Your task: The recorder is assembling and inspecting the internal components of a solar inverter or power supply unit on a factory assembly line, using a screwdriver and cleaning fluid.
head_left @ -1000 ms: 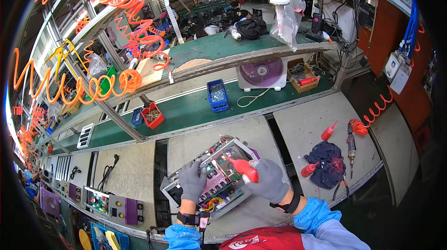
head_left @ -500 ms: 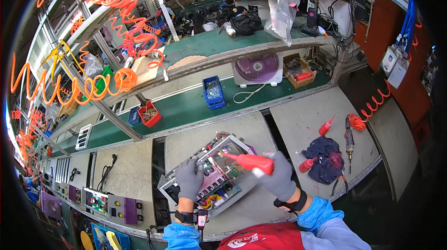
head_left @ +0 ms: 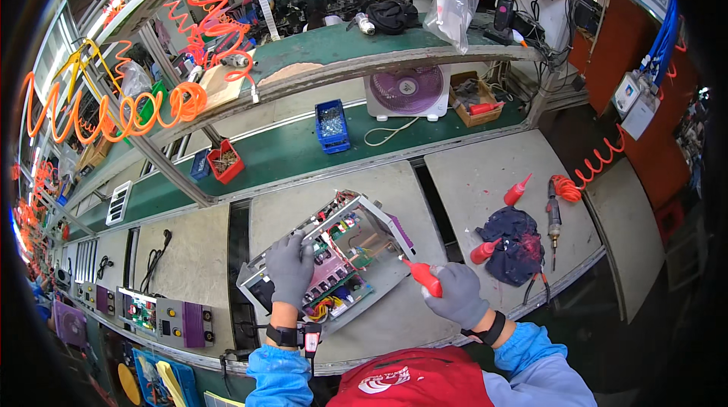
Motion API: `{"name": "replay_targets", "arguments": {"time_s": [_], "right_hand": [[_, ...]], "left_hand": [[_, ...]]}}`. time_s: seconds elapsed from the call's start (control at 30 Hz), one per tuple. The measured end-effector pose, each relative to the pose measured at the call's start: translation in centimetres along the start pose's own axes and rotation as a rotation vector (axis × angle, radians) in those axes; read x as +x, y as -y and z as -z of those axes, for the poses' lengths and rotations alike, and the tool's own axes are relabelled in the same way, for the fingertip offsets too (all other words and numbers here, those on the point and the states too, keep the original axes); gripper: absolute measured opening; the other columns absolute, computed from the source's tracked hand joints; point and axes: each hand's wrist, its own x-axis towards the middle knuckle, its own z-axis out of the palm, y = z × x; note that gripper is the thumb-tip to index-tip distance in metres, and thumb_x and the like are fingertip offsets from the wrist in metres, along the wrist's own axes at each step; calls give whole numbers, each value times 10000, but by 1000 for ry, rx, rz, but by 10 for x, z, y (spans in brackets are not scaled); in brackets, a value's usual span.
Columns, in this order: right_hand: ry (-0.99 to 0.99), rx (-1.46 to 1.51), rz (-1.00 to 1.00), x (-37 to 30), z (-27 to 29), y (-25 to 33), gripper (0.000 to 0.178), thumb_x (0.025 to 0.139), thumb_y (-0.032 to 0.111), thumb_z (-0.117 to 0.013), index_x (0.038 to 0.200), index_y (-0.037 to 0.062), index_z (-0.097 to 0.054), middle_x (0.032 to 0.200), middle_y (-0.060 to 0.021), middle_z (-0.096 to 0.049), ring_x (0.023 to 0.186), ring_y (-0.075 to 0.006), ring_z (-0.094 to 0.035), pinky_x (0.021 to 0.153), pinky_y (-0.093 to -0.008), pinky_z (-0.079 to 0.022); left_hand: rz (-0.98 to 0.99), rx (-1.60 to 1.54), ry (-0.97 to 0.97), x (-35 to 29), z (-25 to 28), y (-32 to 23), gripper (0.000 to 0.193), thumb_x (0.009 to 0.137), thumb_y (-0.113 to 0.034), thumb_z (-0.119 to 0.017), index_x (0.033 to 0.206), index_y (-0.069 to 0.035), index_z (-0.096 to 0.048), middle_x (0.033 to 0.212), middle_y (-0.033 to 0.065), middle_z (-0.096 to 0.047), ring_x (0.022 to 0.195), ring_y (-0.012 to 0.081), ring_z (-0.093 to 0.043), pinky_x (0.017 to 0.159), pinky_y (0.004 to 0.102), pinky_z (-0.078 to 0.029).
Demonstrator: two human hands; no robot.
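An open metal chassis point(head_left: 379, 217) with circuit boards and coloured wires sits tilted on the grey bench in front of me. My left hand point(head_left: 290, 267), in a grey glove, grips the left part of its frame, with some of the fingers hidden against it. To the right of the chassis, my right hand point(head_left: 459, 295), gloved too, is closed around a red squeeze bottle point(head_left: 422, 277). The bottle's nozzle points up and left, near the chassis's right corner but apart from the boards.
On the right bench lie a dark cloth point(head_left: 509, 244), two more red bottles, one of them this bottle point(head_left: 516, 192), and a power screwdriver point(head_left: 554, 217) on an orange coiled hose. Behind stand a blue bin point(head_left: 331, 128) and a red bin point(head_left: 225, 163). Similar units point(head_left: 186, 322) line the left.
My right hand has drawn the red bottle away from over the boards, down and to its right. The left hand stays on the chassis. The whole view has shifted slightly.
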Motion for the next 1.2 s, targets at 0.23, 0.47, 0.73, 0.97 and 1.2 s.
{"name": "replay_targets", "arguments": {"time_s": [0.23, 0.47, 0.73, 0.97, 1.2], "right_hand": [[59, -32, -7, -1, -8, 1, 378, 664, 176, -753, 979, 53, -586, 773, -115, -574, 668, -305, -576, 600, -413, -448], [83, -31, -15, 2, -6, 2, 372, 666, 184, -754, 971, 54, -586, 773, -118, -571, 675, -305, -582, 599, -416, -454], [-61, 134, -28, 30, -18, 27, 405, 690, 200, -768, 1017, 52, -582, 800, -112, -581, 698, -310, -585, 613, -419, -468], [-7, 199, -102, 44, -54, 28, 405, 694, 204, -785, 1016, 47, -597, 887, -129, -620, 761, -323, -627, 661, -410, -510], [-19, 194, -74, 48, -69, 27, 403, 689, 198, -756, 1027, 58, -587, 804, -97, -582, 725, -294, -598, 615, -414, -472]], "left_hand": [[4, 4, -2, -5, 2, -3, 315, 826, -261, -617, 1109, -128, -661, 950, 109, -637, 959, 304, -588, 818, 439, -434], [-10, 3, -10, -3, -1, -1, 311, 827, -256, -615, 1108, -131, -657, 944, 109, -635, 954, 301, -588, 810, 438, -433], [-46, 41, -47, -11, 5, -9, 305, 816, -229, -627, 1100, -123, -660, 933, 91, -641, 927, 291, -591, 801, 429, -440], [-72, 65, -73, -18, 11, -20, 319, 814, -227, -623, 1111, -113, -651, 926, 95, -635, 896, 293, -593, 773, 434, -443], [-98, 50, -97, -18, 14, -23, 322, 803, -207, -622, 1106, -103, -649, 885, 105, -626, 858, 293, -592, 739, 434, -437]]}}
